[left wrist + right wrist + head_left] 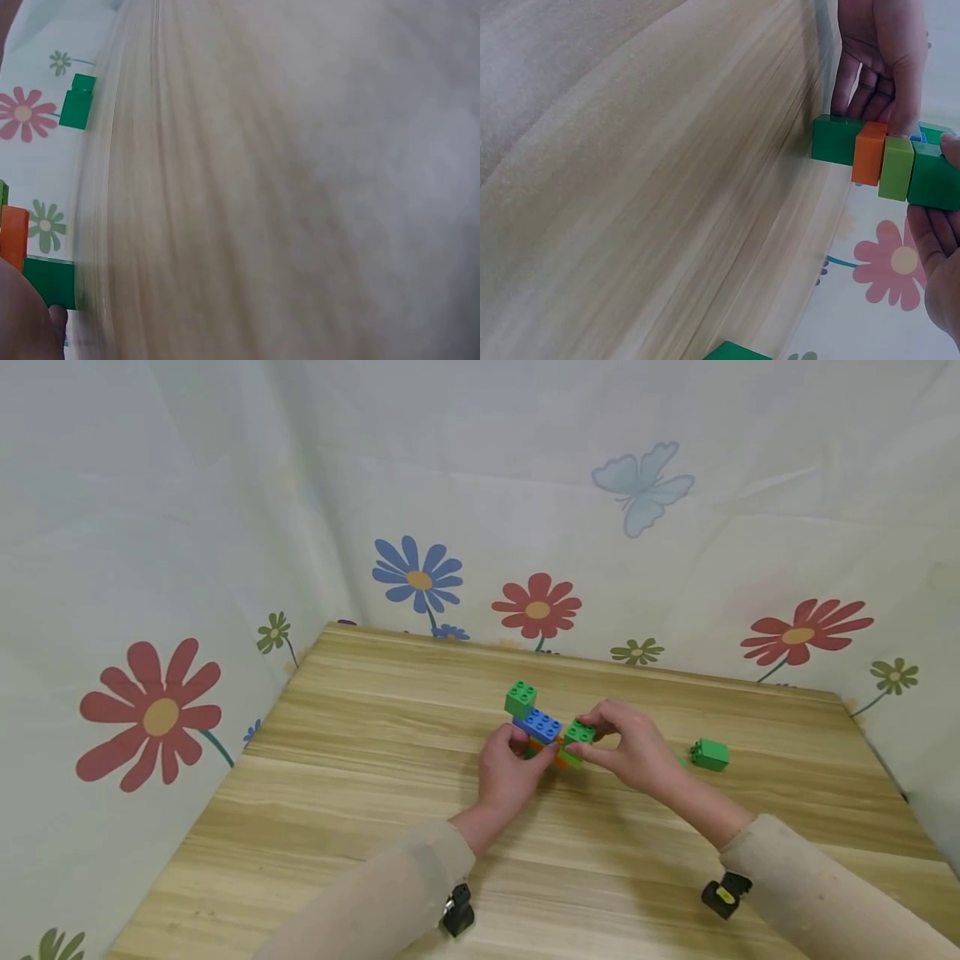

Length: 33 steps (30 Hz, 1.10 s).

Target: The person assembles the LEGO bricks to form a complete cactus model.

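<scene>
A small structure of toy building bricks stands on the table between both hands. Its blue brick (537, 725) bears a green brick (521, 700) at the far left end. Below, the right wrist view shows a dark green brick (834, 139), an orange brick (868, 154) and a lime brick (896, 169) stacked together. The left hand (512, 770) grips this structure between thumb and fingers. At its right end, the right hand (632, 745) pinches another green brick (579, 732) against the lime one. Whether those two are fully joined, I cannot tell.
Right of the right hand, a loose green brick (709, 755) lies on its side. A bit of green beside it is mostly hidden by the wrist. The wooden table (360, 718) meets a flower-printed curtain (480, 485) at its back and sides.
</scene>
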Tool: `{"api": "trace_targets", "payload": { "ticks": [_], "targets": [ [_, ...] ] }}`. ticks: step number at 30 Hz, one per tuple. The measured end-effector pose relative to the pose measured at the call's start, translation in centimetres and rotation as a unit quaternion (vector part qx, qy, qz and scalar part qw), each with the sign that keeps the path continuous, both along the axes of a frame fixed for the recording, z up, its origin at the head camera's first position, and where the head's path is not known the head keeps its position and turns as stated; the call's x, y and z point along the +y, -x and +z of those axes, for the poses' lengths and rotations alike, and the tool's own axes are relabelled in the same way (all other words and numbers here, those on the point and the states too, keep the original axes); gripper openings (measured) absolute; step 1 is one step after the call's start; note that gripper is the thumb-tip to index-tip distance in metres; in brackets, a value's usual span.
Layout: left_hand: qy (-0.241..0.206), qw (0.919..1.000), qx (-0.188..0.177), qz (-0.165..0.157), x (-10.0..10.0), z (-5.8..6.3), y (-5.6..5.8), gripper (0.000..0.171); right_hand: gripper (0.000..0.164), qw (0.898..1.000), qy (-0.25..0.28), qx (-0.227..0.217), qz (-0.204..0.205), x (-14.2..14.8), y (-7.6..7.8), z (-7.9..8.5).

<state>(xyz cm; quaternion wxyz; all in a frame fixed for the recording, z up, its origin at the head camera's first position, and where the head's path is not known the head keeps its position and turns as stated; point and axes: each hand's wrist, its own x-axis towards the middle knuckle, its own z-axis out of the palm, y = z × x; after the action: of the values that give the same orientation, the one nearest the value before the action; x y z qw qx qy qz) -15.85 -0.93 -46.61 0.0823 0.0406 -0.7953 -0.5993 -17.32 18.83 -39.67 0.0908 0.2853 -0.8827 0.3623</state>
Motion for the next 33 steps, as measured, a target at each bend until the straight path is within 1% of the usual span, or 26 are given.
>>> {"api": "trace_targets", "payload": {
  "ticks": [6, 12, 24, 33],
  "targets": [
    [-0.010, 0.9999, -0.003, 0.000, 0.0, 0.2, 0.0, 0.034, 0.032, 1.000, 0.011, 0.015, -0.004, 0.1, -0.2, -0.4],
    [-0.014, 0.9999, -0.009, 0.001, 0.0, 0.2, 0.0, 0.035, 0.031, 0.999, 0.021, 0.028, -0.020, 0.3, -0.6, -1.1],
    [-0.011, 0.9998, -0.017, 0.007, 0.1, 0.2, -0.2, 0.035, 0.032, 0.999, 0.020, 0.021, -0.030, 0.3, -0.8, -1.2],
    [-0.013, 0.9997, -0.017, 0.011, 0.2, 0.4, -0.3, 0.034, 0.034, 0.999, 0.020, 0.007, -0.035, 0.2, -0.7, -1.1]
  ]
}}
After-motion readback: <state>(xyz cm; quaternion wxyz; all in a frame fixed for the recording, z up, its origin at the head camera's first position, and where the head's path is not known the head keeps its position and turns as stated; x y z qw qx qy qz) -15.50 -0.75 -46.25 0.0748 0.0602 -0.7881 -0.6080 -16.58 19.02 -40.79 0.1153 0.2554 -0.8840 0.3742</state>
